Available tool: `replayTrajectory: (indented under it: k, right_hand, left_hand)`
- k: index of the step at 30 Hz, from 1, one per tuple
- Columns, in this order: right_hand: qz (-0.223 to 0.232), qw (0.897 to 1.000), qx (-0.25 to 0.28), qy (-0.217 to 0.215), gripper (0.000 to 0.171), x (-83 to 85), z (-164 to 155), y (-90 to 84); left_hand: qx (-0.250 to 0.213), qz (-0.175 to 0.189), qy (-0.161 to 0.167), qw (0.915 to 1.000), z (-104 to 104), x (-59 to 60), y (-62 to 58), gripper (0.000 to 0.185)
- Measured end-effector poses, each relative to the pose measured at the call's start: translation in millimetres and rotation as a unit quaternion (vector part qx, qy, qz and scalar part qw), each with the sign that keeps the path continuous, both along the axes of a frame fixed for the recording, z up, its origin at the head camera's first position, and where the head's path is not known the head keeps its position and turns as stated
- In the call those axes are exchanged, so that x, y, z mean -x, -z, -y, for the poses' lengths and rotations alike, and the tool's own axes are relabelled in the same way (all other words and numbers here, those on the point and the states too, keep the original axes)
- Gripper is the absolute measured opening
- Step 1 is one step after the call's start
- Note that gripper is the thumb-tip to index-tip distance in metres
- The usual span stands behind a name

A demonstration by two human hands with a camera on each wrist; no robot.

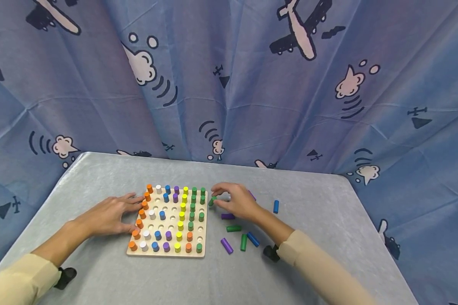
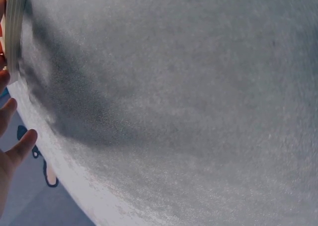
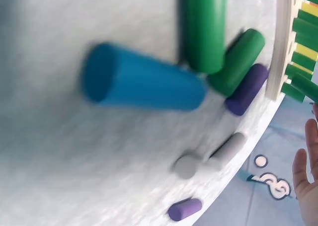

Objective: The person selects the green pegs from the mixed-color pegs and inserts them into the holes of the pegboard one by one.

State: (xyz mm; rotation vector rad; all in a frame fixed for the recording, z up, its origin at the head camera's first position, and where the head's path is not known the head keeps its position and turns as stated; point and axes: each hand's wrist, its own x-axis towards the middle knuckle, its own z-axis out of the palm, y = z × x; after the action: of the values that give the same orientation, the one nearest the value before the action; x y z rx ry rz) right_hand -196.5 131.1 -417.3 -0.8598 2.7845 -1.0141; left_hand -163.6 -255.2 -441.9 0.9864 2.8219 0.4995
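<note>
On the table [image 1: 99, 279], covered with grey cloth, a wooden pegboard [image 1: 166, 253] is set, with coloured pegs standing upright in its holes: orange along the left edge, then white, blue, purple, yellow and green towards the right. Several holes in the middle are unfilled. The left hand [image 1: 112, 215] is laid flat on the table against the board's left edge, its fingers straight and spread, the fingertips touching the board beside the orange pegs; nothing is held by it. The right hand [image 1: 234, 200] is placed just beside the board's upper right corner, and a green peg [image 1: 211, 201] is pinched between its curled fingers, close to the board's right edge. Loose pegs are scattered on the table to the right of the board: a purple one [image 1: 227, 216] under the right wrist, a green one [image 1: 233, 228], another purple [image 1: 227, 245], another green [image 1: 243, 242], a blue one [image 1: 252, 239] and, further off, a blue one [image 1: 276, 206]. Behind the table a blue curtain [image 1: 252, 84] printed with aeroplanes is hung.
</note>
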Motion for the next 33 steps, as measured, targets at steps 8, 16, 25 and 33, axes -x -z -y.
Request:
replayTrajectory:
  k: [8,16,25,33]
  right_hand:
    - [0.006,1.000,0.000,-0.027,0.032,-0.9,17,0.1]
    - [0.012,0.999,-0.012,-0.029,0.032,-2.1,23,3.1]
    - [0.016,0.999,-0.019,-0.038,0.031,-2.3,25,6.7]
    - [0.015,0.999,-0.027,-0.042,0.032,-1.3,27,8.9]
  left_hand:
    - [0.006,0.002,-0.002,1.0000,0,-0.2,-0.3,0.079]
    - [0.008,0.002,-0.004,1.0000,1,0.2,-0.1,0.078]
    - [0.000,-0.006,-0.001,1.0000,0,-0.6,0.4,0.078]
    - [-0.003,-0.007,-0.004,1.0000,0,-1.2,0.4,0.077]
